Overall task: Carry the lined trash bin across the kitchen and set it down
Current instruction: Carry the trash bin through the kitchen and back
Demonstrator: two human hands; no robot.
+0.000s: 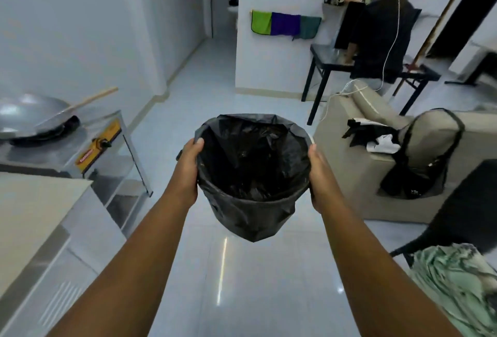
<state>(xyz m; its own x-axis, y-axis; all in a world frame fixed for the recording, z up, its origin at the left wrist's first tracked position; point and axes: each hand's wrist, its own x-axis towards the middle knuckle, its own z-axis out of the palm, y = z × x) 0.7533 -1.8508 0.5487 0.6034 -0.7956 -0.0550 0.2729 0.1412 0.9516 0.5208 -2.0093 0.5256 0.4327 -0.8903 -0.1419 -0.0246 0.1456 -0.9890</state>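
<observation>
The black liner (250, 164) hides the trash bin's walls, and both hands' fingers wrap behind it, out of sight.

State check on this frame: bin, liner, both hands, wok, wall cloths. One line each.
trash bin: off the floor, held upright by its sides.
black liner: fitted, folded over the rim, mouth open.
left hand: gripping the bin's left rim, thumb over the edge.
right hand: gripping the bin's right side.
wok: resting on the stove, wooden handle up.
cloths: hanging on the wall rail.

Single head-worn wide view, facing forward and down, floor (242, 283) close below
</observation>
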